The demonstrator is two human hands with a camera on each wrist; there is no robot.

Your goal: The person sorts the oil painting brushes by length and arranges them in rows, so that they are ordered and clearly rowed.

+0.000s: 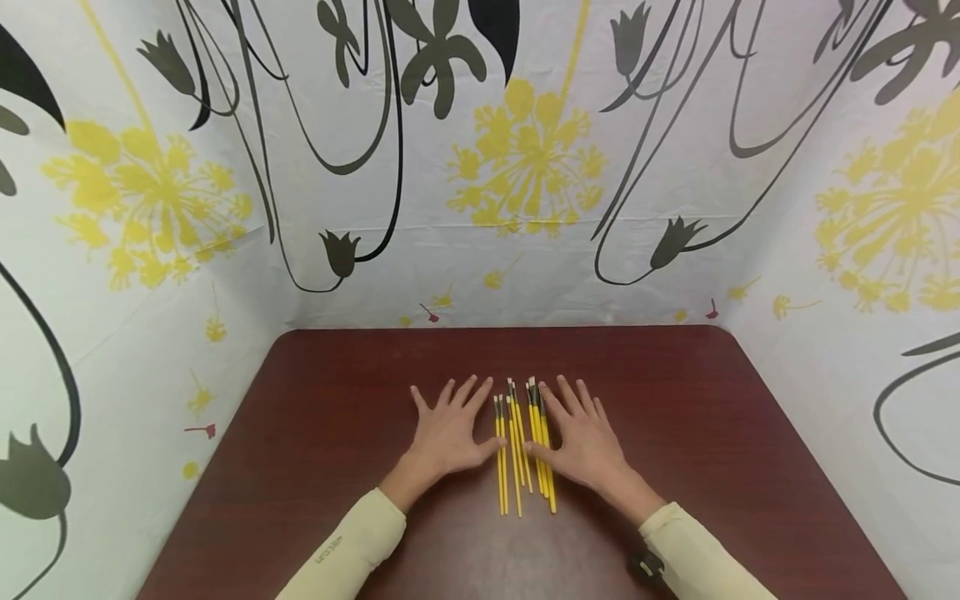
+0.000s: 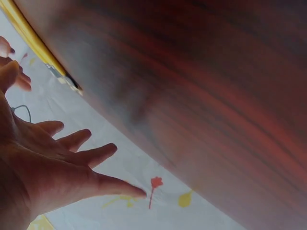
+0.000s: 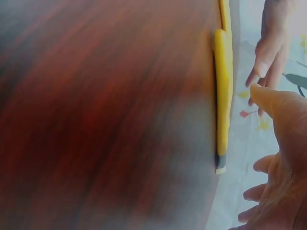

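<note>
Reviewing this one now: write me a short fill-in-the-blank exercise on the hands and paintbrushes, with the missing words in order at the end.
1. The paintbrushes have handles coloured ____.
2. Their bristle ends point ____ from the person.
3. On the left hand, the digit nearest the paintbrushes is the ____.
4. A small black object shows beside the cuff of the ____ sleeve.

Missing words: yellow; away; thumb; right.

The left sleeve [image 1: 360,533] is pale cream, plain-cuffed, with small dark lettering [image 1: 328,549] along the forearm. The right sleeve [image 1: 693,546] matches, a small black object [image 1: 647,566] sitting at its cuff. Left hand [image 1: 450,432] and right hand [image 1: 588,437] are bare.
</note>
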